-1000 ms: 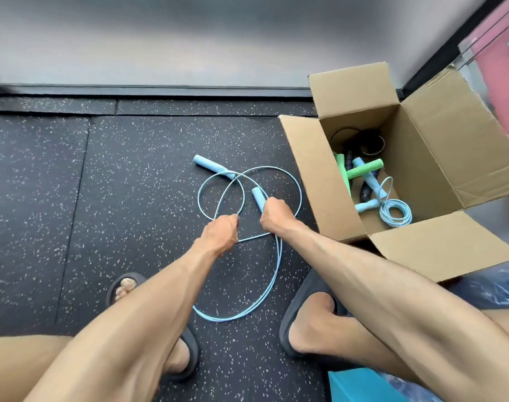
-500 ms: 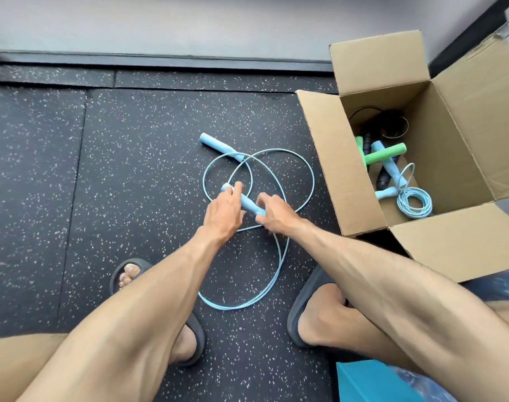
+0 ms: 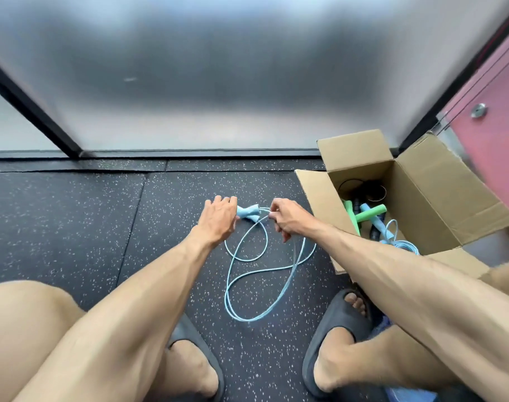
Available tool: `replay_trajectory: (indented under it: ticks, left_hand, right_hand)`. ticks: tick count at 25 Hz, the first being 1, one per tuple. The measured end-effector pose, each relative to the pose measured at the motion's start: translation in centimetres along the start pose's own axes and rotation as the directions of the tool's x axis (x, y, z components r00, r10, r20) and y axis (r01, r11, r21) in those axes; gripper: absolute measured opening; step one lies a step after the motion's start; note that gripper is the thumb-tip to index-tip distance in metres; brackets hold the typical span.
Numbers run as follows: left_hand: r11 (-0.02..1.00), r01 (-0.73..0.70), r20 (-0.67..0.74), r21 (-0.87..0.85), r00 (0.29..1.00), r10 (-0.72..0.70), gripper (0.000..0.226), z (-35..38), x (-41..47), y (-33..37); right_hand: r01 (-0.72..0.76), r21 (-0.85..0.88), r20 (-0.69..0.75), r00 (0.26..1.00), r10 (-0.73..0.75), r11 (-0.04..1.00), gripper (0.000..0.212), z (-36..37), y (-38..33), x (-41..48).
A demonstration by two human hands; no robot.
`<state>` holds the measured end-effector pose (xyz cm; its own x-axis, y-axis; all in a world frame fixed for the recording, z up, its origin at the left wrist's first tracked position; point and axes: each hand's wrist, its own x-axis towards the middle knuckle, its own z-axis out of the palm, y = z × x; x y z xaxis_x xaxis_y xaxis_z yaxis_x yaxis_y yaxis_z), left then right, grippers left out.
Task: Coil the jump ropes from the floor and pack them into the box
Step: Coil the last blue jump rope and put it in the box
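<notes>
Now, against the frame half a second before: both handles (image 3: 248, 213) of the blue jump rope (image 3: 232, 288) sat together at the left hand (image 3: 220, 219), whereas earlier one lay apart on the floor (image 3: 73, 227) at 11 o'clock of the loops. Hands were higher and farther forward. View had tilted up, showing more grey wall (image 3: 218, 82).

Hidden: far ends of the handles were covered by the left hand. The right forearm (image 3: 392, 271) cut across the near corner of the box (image 3: 317, 198). Dark items deep in the box were not resolvable. Green handles (image 3: 372, 211) and a coiled blue rope (image 3: 405, 245) were legible inside.

Pose: left hand was back-up, fingers curled over the handles, gripping them. Right hand (image 3: 288, 217), at 3 o'clock of the left, pinched the cord just beside the handles, fingers curled. Cord trailed to 6 o'clock in loose loops on the floor between the feet. Box stood at 3 o'clock of the hands, flaps open.
</notes>
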<state>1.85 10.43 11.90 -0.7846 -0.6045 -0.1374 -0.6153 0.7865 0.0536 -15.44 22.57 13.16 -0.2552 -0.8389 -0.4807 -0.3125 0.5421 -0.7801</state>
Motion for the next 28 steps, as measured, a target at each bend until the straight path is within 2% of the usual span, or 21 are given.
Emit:
replay_trajectory:
  ticks: [2,5,9,12,14,16,19,21,23,26,28]
  left_hand:
    - [0.998,0.002,-0.054,-0.060,0.999,-0.005,0.019,-3.5,-0.6,-0.3]
    - [0.971,-0.066,-0.179,-0.228,0.983,0.025,0.021,-7.8,-1.5,-0.2]
    - [0.907,-0.143,-0.358,-0.396,0.934,-0.009,0.026,-13.4,-3.4,-0.4]
    - [0.876,-0.172,-0.414,-0.450,0.910,-0.033,0.021,-16.8,-5.2,-0.8]
    - [0.877,-0.147,-0.434,-0.458,0.898,-0.076,0.018,-19.1,-5.9,-1.1]
    - [0.878,-0.109,-0.463,-0.465,0.876,-0.137,0.018,-21.4,-6.5,-1.2]
    - [0.888,-0.104,-0.448,-0.448,0.885,-0.122,0.023,-22.9,-6.9,-1.7]
    - [0.867,-0.067,-0.392,-0.494,0.907,-0.154,0.015,-22.3,-6.7,-2.5]
    - [0.804,-0.046,-0.321,-0.593,0.929,-0.183,0.005,-21.4,-6.5,-3.1]
    - [0.748,-0.080,-0.290,-0.659,0.945,-0.154,0.013,-20.6,-5.8,-2.7]
    - [0.697,-0.138,-0.298,-0.704,0.948,-0.114,0.011,-21.0,-5.4,-1.7]
  right_hand:
    - [0.155,-0.174,-0.033,0.986,-0.163,0.973,0.013,-1.5,-4.2,-1.4]
    - [0.288,-0.460,-0.026,0.941,-0.337,0.840,0.012,-2.7,-9.8,-2.9]
    - [0.326,-0.604,-0.099,0.874,-0.475,0.727,0.013,-3.7,-15.8,-5.7]
    - [0.390,-0.547,-0.182,0.808,-0.560,0.741,0.016,-4.2,-18.5,-7.7]
    - [0.408,-0.437,-0.154,0.844,-0.514,0.802,0.016,-4.3,-18.8,-8.2]
    - [0.392,-0.303,-0.062,0.901,-0.429,0.868,0.019,-4.3,-18.3,-8.5]
    - [0.407,-0.193,-0.026,0.908,-0.419,0.893,0.021,-4.1,-18.2,-8.7]
    - [0.461,-0.219,-0.068,0.872,-0.484,0.860,0.021,-4.3,-18.5,-8.6]
    - [0.513,-0.275,-0.089,0.828,-0.553,0.813,0.022,-4.3,-19.0,-8.4]
    - [0.546,-0.401,-0.103,0.771,-0.628,0.735,0.019,-4.1,-19.3,-8.2]
    - [0.548,-0.488,-0.123,0.728,-0.674,0.680,0.022,-3.9,-18.9,-8.0]
